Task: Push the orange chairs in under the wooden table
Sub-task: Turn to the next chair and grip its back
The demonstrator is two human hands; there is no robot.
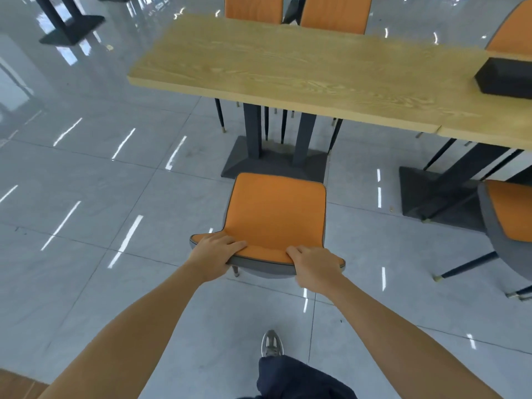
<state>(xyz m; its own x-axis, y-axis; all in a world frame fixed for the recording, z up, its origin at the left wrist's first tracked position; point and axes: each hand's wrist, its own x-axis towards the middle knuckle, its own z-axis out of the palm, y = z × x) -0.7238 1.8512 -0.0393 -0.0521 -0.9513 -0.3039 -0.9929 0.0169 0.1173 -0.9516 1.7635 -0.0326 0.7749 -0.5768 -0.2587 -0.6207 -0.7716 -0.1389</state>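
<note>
An orange chair [276, 211] with a grey shell stands on the tiled floor just in front of me, its seat facing the wooden table [288, 70]. My left hand [214, 253] grips the left end of its backrest top. My right hand [315, 267] grips the right end. The chair's front edge sits near the table's dark pedestal base [273, 165], short of the tabletop's near edge. A second orange chair [509, 217] stands at the right, pulled out from the table.
Two orange chairs [253, 8] [335, 12] are tucked in on the table's far side, and another [512, 33] at the far right. A black box [503, 79] lies on the tabletop. Another table base [72, 28] stands far left. My shoe [270, 342] is below the chair.
</note>
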